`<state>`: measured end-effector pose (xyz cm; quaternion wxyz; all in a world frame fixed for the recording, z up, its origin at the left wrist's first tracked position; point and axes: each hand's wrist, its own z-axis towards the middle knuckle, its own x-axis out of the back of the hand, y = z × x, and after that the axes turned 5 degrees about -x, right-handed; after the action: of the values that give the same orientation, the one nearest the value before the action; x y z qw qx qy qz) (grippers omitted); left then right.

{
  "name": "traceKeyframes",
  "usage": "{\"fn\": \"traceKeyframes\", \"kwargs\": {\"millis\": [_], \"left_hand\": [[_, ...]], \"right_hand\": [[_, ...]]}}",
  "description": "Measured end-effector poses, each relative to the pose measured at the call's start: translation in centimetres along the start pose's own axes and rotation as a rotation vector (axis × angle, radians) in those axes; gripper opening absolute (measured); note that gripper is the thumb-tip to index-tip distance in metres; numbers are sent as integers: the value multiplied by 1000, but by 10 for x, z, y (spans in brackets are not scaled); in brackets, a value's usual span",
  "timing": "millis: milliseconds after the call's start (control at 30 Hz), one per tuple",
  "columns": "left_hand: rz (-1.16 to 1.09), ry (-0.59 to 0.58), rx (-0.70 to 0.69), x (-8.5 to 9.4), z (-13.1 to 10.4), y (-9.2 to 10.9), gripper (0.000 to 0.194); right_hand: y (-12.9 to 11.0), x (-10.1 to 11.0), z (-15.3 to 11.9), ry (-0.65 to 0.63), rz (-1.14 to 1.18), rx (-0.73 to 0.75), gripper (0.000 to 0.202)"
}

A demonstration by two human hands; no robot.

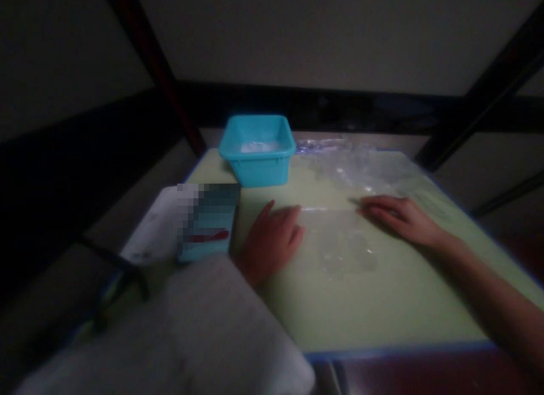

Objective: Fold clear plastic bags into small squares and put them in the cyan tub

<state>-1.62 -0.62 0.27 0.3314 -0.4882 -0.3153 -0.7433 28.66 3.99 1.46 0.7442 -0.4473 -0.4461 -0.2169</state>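
A clear plastic bag [346,242] lies flat on the table between my hands, with shiny creases and see-through shapes in it. My left hand [274,239] is at the bag's left edge, its fingertips near the upper left corner. Its fingers are spread, with a gap between thumb and index finger. At the upper right corner, my right hand [395,213] has its thumb and fingers pinched together on the bag's edge. The picture is dim and blurred, so the exact contact is hard to see.
A turquoise plastic basket [261,171] with something pale inside stands at the back. More crumpled clear plastic [361,165] lies at the back right. To the left are a partly pixelated flat case [208,247] with a red item on it and white paper [151,228]. The yellow-green table [382,315] has a blue edge.
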Motion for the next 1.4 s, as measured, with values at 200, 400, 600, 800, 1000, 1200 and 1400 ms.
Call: {"fn": "traceKeyframes", "kwargs": {"millis": [200, 400, 600, 800, 1000, 1200, 1400], "left_hand": [[0, -12, 11, -1, 0, -1, 28], [4, -9, 13, -3, 0, -3, 30], [0, -32, 16, -2, 0, -2, 28], [-35, 11, 3, 0, 0, 0, 30], [-134, 122, -33, 3, 0, 3, 24], [-213, 168, -90, 2, -2, 6, 20], [-299, 91, -152, 2, -5, 10, 21]], "right_hand": [[-1, 1, 0, 7, 6, -23, 36], [-6, 2, -1, 6, 0, -23, 36], [-8, 0, -2, -4, 69, -52, 37], [-5, -1, -2, 22, 75, -92, 35], [-6, -3, -1, 80, 83, -96, 34], [-6, -6, 2, 35, 144, -73, 29], [-3, -11, 3, 17, 253, -95, 28]]}}
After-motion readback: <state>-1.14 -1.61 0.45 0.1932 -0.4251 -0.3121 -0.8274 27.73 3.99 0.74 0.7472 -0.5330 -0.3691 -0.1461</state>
